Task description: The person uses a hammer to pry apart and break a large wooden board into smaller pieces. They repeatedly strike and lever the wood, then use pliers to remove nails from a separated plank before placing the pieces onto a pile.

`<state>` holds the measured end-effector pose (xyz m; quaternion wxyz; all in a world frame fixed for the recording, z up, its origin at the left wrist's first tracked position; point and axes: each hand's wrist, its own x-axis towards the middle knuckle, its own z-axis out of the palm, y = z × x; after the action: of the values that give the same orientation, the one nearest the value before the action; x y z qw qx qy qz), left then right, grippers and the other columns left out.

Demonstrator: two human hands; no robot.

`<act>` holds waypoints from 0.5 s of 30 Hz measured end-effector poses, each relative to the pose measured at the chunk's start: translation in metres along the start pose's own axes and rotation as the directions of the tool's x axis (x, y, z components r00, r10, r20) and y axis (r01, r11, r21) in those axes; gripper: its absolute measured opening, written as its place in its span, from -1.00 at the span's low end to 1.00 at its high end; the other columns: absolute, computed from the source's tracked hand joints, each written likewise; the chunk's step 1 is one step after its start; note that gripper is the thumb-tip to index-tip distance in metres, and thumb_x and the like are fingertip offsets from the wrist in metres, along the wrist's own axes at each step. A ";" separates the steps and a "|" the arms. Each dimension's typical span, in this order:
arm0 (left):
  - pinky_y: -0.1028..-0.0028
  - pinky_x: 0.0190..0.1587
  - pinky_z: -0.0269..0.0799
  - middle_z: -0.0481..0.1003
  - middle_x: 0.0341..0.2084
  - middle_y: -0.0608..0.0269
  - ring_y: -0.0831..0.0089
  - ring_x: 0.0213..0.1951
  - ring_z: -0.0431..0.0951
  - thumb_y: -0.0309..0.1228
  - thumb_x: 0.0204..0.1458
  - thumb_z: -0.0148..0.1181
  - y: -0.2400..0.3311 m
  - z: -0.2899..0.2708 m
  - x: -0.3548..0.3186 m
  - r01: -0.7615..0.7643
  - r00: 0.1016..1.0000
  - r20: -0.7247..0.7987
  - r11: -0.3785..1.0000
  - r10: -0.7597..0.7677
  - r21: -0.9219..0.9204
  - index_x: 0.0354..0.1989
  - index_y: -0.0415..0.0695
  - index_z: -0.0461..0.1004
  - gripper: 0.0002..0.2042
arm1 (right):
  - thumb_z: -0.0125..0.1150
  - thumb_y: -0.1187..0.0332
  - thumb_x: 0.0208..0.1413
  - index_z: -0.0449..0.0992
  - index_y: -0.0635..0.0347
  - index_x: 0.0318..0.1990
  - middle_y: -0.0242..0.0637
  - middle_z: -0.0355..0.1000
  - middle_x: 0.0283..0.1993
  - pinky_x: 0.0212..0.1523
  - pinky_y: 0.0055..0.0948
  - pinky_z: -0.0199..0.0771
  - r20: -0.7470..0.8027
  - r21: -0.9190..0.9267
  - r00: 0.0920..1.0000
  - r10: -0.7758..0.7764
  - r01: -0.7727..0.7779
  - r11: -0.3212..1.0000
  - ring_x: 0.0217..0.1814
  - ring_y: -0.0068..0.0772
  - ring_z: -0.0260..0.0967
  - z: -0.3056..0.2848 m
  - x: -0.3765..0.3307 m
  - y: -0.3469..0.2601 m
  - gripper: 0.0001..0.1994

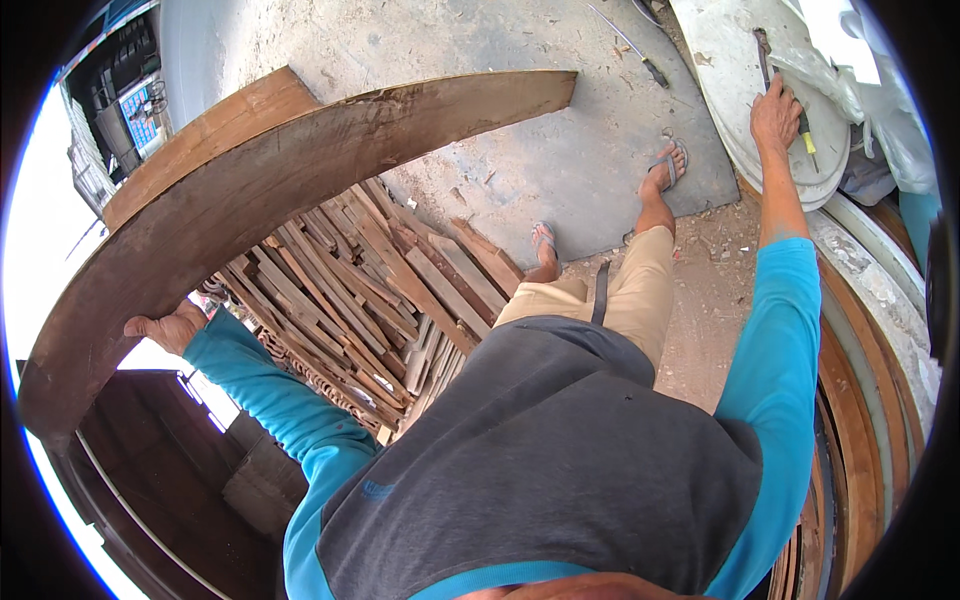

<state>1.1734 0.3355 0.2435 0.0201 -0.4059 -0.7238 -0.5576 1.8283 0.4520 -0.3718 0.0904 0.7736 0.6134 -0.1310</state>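
Observation:
A large curved brown wooden board [330,140] arcs across the upper left, raised and tilted. My left hand [170,328] grips its lower edge, thumb on the near face; the other fingers are mostly hidden. On the right, my right hand [776,115] lies over a round white surface [728,100] with its fingers curled around a slim dark metal tool [764,52], whose head sticks out beyond them. Just beside this hand is a screwdriver [807,138] with a yellow and black handle, partly covered by the fingers.
Another screwdriver [655,74] lies on the grey floor sheet [500,165]. Stacked wood strips [370,290] fill the ground beneath the board. Clear plastic wrapping [900,130] covers the far right, above long curved wooden pieces [860,430]. My sandalled feet stand on the sheet's edge.

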 end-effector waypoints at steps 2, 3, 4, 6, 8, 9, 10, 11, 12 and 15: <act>0.06 0.42 0.32 0.26 0.36 0.01 0.05 0.34 0.31 0.38 0.03 0.09 -0.002 0.002 -0.003 0.011 0.992 -0.129 0.995 0.003 0.101 0.43 -0.22 0.14 0.00 | 0.13 0.25 0.30 0.17 0.05 0.40 0.02 0.32 0.31 0.29 0.03 0.36 0.031 -0.033 0.999 -0.025 0.026 0.999 0.36 0.15 0.26 0.000 0.003 0.001 -0.45; 0.06 0.40 0.34 0.26 0.37 0.01 0.04 0.35 0.31 0.38 0.07 0.05 -0.004 0.004 -0.007 0.024 0.981 -0.194 0.989 0.005 0.147 0.43 -0.20 0.14 -0.03 | 0.14 0.25 0.28 0.19 0.06 0.38 0.03 0.35 0.28 0.28 0.03 0.37 0.044 -0.053 0.998 -0.037 0.039 0.998 0.35 0.15 0.29 0.000 0.006 0.003 -0.46; 0.05 0.40 0.35 0.26 0.37 0.01 0.03 0.35 0.31 0.37 0.10 0.02 -0.006 0.005 -0.011 0.026 0.979 -0.202 0.987 0.006 0.157 0.44 -0.19 0.13 -0.06 | 0.17 0.25 0.25 0.21 0.08 0.35 0.03 0.37 0.27 0.27 0.05 0.37 0.065 -0.063 0.997 -0.034 0.038 0.997 0.33 0.17 0.30 0.002 0.013 0.005 -0.46; 0.04 0.38 0.37 0.25 0.38 0.00 0.01 0.35 0.31 0.34 0.16 -0.04 -0.008 0.004 -0.016 0.032 0.976 -0.220 0.983 0.008 0.179 0.45 -0.16 0.12 -0.11 | 0.21 0.25 0.19 0.26 0.11 0.30 0.04 0.40 0.23 0.26 0.09 0.37 0.107 -0.082 0.994 -0.031 0.040 0.996 0.29 0.22 0.33 0.008 0.028 0.009 -0.47; 0.02 0.40 0.32 0.24 0.38 0.01 0.03 0.36 0.30 0.29 0.24 -0.10 -0.021 -0.010 -0.013 0.032 0.973 -0.230 0.985 0.007 0.169 0.46 -0.15 0.09 -0.17 | 0.21 0.25 0.15 0.32 0.15 0.21 0.07 0.42 0.20 0.23 0.11 0.39 0.066 -0.132 0.994 -0.083 0.091 0.987 0.27 0.22 0.34 0.008 0.033 0.011 -0.52; 0.01 0.41 0.28 0.24 0.39 0.03 0.05 0.37 0.29 0.26 0.28 -0.15 -0.026 -0.011 -0.014 0.023 0.973 -0.231 0.986 0.017 0.167 0.47 -0.16 0.08 -0.20 | 0.21 0.25 0.13 0.35 0.16 0.17 0.08 0.43 0.18 0.22 0.13 0.40 0.045 -0.158 0.993 -0.108 0.114 0.981 0.26 0.22 0.35 0.007 0.034 0.011 -0.54; 0.00 0.43 0.23 0.24 0.39 0.05 0.07 0.38 0.28 0.24 0.32 -0.20 -0.029 -0.016 -0.016 0.016 0.970 -0.241 0.985 0.026 0.170 0.47 -0.18 0.08 -0.22 | 0.21 0.24 0.13 0.36 0.18 0.16 0.09 0.44 0.16 0.20 0.12 0.41 0.015 -0.114 0.994 -0.112 0.113 0.987 0.25 0.22 0.37 0.001 0.035 0.007 -0.55; 0.03 0.41 0.27 0.27 0.37 0.05 0.09 0.34 0.32 0.25 0.31 -0.17 -0.034 -0.027 -0.014 -0.003 0.974 -0.222 0.987 0.040 0.163 0.47 -0.18 0.08 -0.20 | 0.21 0.23 0.13 0.37 0.19 0.14 0.10 0.45 0.14 0.19 0.11 0.42 -0.013 -0.070 0.994 -0.113 0.112 0.991 0.23 0.21 0.38 -0.009 0.032 0.003 -0.55; 0.04 0.41 0.28 0.27 0.36 0.06 0.09 0.33 0.33 0.25 0.30 -0.15 -0.039 -0.035 -0.010 -0.009 0.972 -0.229 0.988 0.045 0.156 0.47 -0.17 0.09 -0.21 | 0.21 0.23 0.13 0.38 0.20 0.13 0.11 0.46 0.12 0.17 0.11 0.43 -0.040 -0.024 0.993 -0.112 0.111 0.994 0.22 0.21 0.40 -0.018 0.032 -0.002 -0.56; 0.07 0.39 0.32 0.30 0.34 0.06 0.11 0.29 0.36 0.23 0.30 -0.10 -0.054 -0.045 0.002 -0.063 0.970 -0.226 0.989 0.093 0.136 0.46 -0.16 0.10 -0.22 | 0.24 0.22 0.13 0.40 0.25 0.11 0.17 0.49 0.05 0.06 0.11 0.47 -0.056 0.106 0.997 -0.054 0.059 0.993 0.12 0.24 0.46 -0.040 0.030 0.002 -0.56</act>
<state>1.1200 0.2973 0.2190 0.1522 -0.3643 -0.7340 -0.5526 1.8404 0.4914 -0.3434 0.0285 0.7629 0.6292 -0.1461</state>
